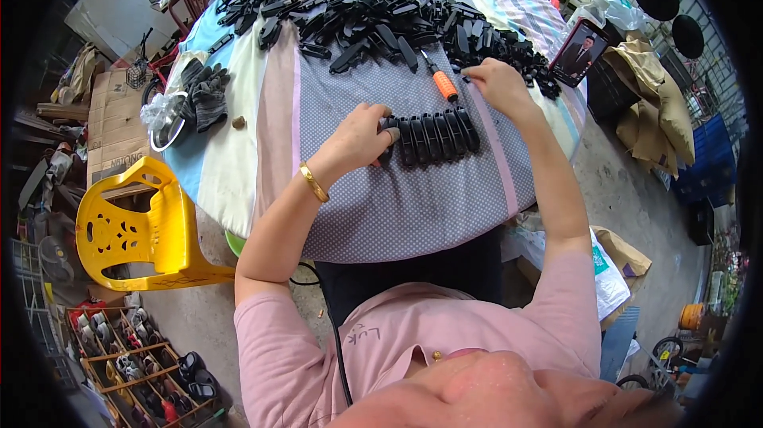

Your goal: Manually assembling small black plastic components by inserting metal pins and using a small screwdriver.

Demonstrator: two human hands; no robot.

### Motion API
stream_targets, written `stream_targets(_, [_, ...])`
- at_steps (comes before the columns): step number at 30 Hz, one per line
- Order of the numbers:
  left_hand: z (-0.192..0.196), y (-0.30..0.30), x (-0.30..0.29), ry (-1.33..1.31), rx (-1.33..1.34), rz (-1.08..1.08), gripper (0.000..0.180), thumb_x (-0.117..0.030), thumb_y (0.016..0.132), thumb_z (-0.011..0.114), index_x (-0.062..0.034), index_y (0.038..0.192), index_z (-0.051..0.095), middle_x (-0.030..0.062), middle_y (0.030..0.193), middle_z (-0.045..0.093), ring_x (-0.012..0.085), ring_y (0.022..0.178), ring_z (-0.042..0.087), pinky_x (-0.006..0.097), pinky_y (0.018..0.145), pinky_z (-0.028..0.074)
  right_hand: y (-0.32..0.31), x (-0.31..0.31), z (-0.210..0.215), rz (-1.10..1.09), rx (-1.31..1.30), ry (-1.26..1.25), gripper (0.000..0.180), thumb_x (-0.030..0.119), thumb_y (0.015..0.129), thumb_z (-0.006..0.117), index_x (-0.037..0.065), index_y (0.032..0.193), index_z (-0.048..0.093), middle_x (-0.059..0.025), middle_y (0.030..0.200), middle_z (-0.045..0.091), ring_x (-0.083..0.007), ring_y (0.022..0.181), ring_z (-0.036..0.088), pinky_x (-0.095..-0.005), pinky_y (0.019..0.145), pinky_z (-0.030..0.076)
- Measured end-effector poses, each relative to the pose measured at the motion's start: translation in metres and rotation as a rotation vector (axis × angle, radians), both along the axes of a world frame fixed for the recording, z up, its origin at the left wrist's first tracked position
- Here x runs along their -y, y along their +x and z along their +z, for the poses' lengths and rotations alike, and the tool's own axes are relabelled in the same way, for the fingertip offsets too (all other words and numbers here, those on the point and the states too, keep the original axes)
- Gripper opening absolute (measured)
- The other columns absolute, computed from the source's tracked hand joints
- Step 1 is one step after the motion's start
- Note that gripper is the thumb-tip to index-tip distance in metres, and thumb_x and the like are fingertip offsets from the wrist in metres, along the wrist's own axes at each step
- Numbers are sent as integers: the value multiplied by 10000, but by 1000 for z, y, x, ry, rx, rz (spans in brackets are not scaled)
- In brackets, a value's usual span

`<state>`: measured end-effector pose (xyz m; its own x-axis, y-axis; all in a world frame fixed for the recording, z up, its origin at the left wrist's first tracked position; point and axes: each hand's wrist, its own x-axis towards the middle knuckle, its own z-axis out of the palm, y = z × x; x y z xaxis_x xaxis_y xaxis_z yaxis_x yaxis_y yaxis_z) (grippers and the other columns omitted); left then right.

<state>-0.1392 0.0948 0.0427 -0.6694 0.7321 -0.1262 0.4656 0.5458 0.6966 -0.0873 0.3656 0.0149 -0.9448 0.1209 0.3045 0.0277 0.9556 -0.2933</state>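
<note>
A row of several black plastic parts (437, 135), long and curved like handles, stands side by side on the cloth before me. My left hand (362, 138) is closed round the left end of this row, its fingers on a black part there. Beyond the row, my right hand (497, 85) has thumb and forefinger pinched together by the edge of a heap of small black pieces (501, 42). Whatever lies between those fingertips is too small to make out. An orange-handled screwdriver (445, 86) rests between the row and the heaps, its tip pointing away.
Large heaps of longer black parts (373, 23) cover the far side of the cloth-covered table (358, 229). A phone (579, 53) stands at the right edge. Dark gloves (205, 94) lie at the left. A yellow plastic chair (151, 229) stands left of the table.
</note>
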Motion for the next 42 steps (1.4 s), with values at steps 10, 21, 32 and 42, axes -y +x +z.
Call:
stream_targets(10, [2,2,0,-59,166,6,272,-113,846,501,73,1043,517,145,640,611,209,490,612,322,519,502,-15,-1,7,-119,205,-47,171,173,710,658,39,814,638,-114,809,632,-262,783,611,-347,726,478])
stream_targets(21, [-50,-83,7,346,-618,387,238,-200,816,590,-31,979,633,135,854,616,210,658,591,309,615,469,-38,45,21,152,-350,-426,188,82,764,641,29,945,642,-105,767,642,-191,665,612,-263,629,478])
stream_targets(32, [-30,-96,-32,328,-249,431,250,-169,796,603,15,965,587,103,817,630,271,771,618,339,685,491,-21,53,11,222,-426,-586,144,10,770,649,-37,905,634,-75,759,643,-66,654,567,-199,593,466])
stream_targets(42, [-15,-11,-24,911,843,64,356,-160,894,530,-15,1210,453,55,954,594,158,851,612,326,782,522,-11,88,18,368,-730,-313,130,30,733,665,3,854,627,-101,768,622,-194,615,605,-263,532,482])
